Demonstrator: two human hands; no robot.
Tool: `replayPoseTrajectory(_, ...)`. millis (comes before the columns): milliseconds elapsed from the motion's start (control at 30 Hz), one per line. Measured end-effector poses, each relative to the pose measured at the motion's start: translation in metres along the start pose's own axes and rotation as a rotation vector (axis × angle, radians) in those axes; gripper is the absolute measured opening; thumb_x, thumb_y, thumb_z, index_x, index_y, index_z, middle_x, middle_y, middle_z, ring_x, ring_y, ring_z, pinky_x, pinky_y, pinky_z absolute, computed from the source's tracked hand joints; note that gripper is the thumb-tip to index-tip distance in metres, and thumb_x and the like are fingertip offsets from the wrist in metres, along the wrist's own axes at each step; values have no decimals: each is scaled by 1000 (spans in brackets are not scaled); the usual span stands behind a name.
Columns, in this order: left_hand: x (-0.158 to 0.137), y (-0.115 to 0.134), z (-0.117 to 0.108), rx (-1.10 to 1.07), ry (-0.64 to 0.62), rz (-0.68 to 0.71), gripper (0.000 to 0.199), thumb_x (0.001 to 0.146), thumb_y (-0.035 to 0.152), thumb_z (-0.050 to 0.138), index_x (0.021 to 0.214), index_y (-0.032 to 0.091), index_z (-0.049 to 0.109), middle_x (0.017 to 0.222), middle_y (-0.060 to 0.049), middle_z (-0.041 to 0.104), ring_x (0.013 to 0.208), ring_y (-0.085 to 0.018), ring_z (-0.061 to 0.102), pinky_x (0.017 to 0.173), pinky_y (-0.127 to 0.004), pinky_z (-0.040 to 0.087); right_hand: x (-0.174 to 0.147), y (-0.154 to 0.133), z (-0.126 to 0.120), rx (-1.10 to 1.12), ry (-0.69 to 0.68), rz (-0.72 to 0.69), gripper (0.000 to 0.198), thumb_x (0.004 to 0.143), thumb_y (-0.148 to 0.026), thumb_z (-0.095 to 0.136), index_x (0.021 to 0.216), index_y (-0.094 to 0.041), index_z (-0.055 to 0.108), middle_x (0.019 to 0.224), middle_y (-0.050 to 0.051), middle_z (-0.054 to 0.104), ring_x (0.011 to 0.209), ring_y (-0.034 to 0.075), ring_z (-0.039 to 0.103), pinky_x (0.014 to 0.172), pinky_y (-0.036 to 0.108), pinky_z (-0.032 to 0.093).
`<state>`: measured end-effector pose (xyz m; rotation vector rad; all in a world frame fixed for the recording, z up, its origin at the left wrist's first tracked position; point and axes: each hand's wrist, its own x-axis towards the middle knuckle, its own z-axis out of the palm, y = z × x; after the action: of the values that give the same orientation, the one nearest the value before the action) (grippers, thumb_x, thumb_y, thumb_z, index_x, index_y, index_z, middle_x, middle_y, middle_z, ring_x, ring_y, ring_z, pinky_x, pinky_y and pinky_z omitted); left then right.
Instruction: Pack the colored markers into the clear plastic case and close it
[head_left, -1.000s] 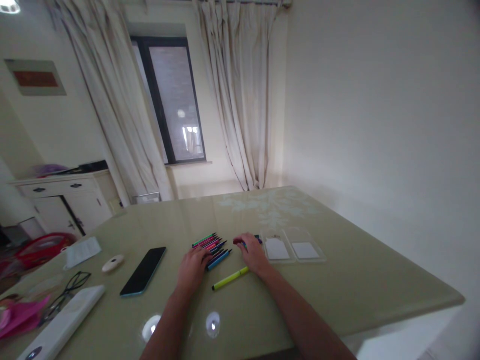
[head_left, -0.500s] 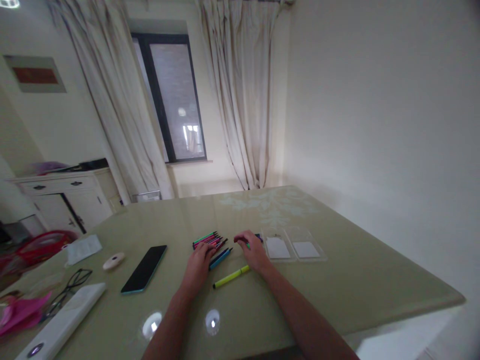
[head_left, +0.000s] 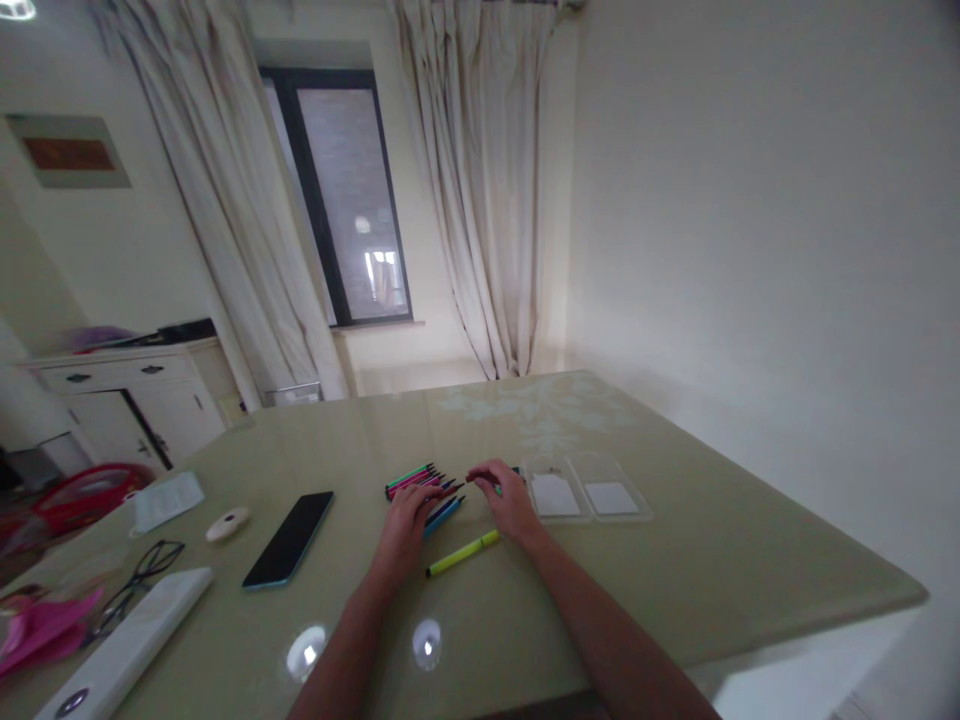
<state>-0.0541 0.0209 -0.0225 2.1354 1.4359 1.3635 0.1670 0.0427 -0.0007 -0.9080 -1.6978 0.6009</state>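
My left hand [head_left: 405, 522] is closed in a pinch on a dark felt-tip pen [head_left: 453, 489], its tip pointing at my right hand. Beyond my left fingers lies a bunch of green, pink and red felt-tip pens [head_left: 411, 480], partly covered by the hand. Blue pens [head_left: 444, 515] rest beside it. My right hand [head_left: 511, 500] is closed too, with dark red and green pen parts showing at its fingers; the rest is hidden. A yellow-green felt-tip pen [head_left: 462, 553] lies on the table between my forearms. Right of my right hand is an opened clear plastic case [head_left: 574, 465].
White inserts [head_left: 610, 498] lie in the case. Left on the table [head_left: 675, 560] are a phone [head_left: 289, 540], a pale rounded object [head_left: 227, 523], a face mask [head_left: 169, 500], glasses [head_left: 139, 582] and a long white device [head_left: 131, 640]. A wall [head_left: 765, 250] borders the right side.
My left hand has shifted slightly right, carrying a dark pen away from the bunch toward my right hand. My right hand has hardly moved.
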Motion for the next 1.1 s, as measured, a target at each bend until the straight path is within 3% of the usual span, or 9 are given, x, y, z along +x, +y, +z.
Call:
replayPoseTrajectory(300, 0, 7, -1, -68, 17, 28, 29, 99, 39, 51, 101, 24, 76, 109, -8, 75, 110, -26, 68, 100, -46, 53, -1, 6, 5, 113, -70, -23, 15, 93, -28, 63, 98, -22, 76, 97, 5, 76, 93, 20, 71, 88, 33, 55)
replayPoseTrajectory(633, -3, 13, 1, -179, -42, -83, 23, 92, 40, 65, 102, 23, 76, 103, -6, 78, 96, -25, 72, 87, -39, 56, 1, 4, 2, 379, -172, 146, 24, 82, -40, 75, 97, -21, 79, 93, 5, 80, 91, 23, 74, 88, 37, 56)
replayPoseTrajectory(1100, -3, 27, 0, -181, -12, -35, 22, 91, 38, 66, 99, 22, 79, 98, -7, 80, 90, -24, 73, 82, -36, 58, 2, 3, -2, 294, -199, 165, 23, 81, -39, 72, 93, -21, 81, 76, 2, 76, 70, 17, 65, 70, 29, 52)
